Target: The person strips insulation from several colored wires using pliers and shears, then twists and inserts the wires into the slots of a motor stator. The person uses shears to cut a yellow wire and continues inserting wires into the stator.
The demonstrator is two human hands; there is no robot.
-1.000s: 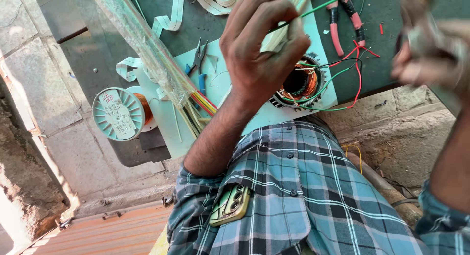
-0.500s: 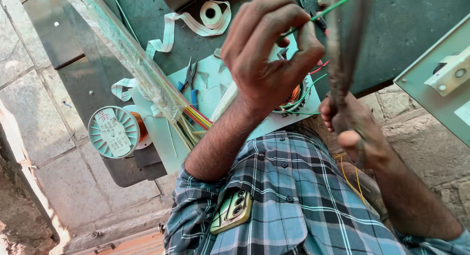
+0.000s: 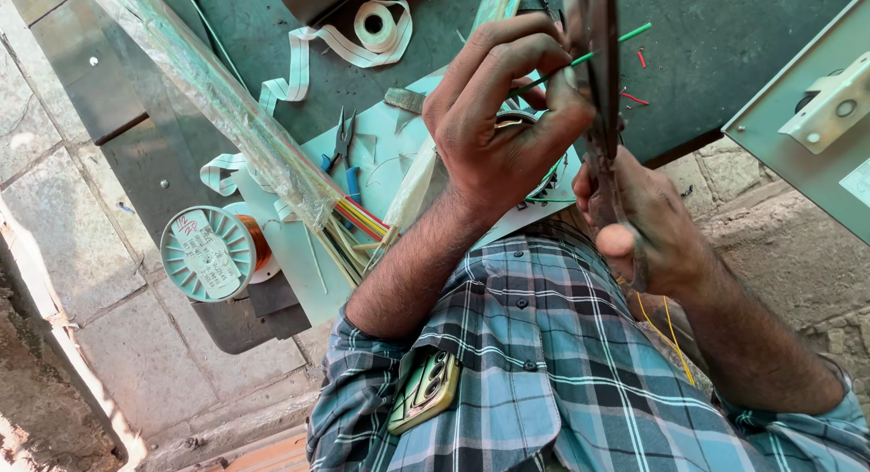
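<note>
My left hand (image 3: 503, 132) is raised over a pale work sheet (image 3: 381, 164) and pinches a thin green wire (image 3: 625, 33) between thumb and fingertips. My right hand (image 3: 648, 232) sits just to its right, gripping a pair of dark scissors (image 3: 598, 64) whose blades point upward and meet the green wire. A round motor winding (image 3: 548, 184) lies under my left hand, mostly hidden.
A spool of copper wire (image 3: 213, 253) stands at the left, next to a long plastic bag of coloured sleeves (image 3: 236, 110). Blue-handled pliers (image 3: 344, 150) and a white tape roll (image 3: 376, 24) lie on the dark table (image 3: 725, 37). A grey metal panel (image 3: 807, 119) juts in at right.
My right hand has come in from the right with the scissors and raised them to the green wire. My left hand has kept its pinch on the wire.
</note>
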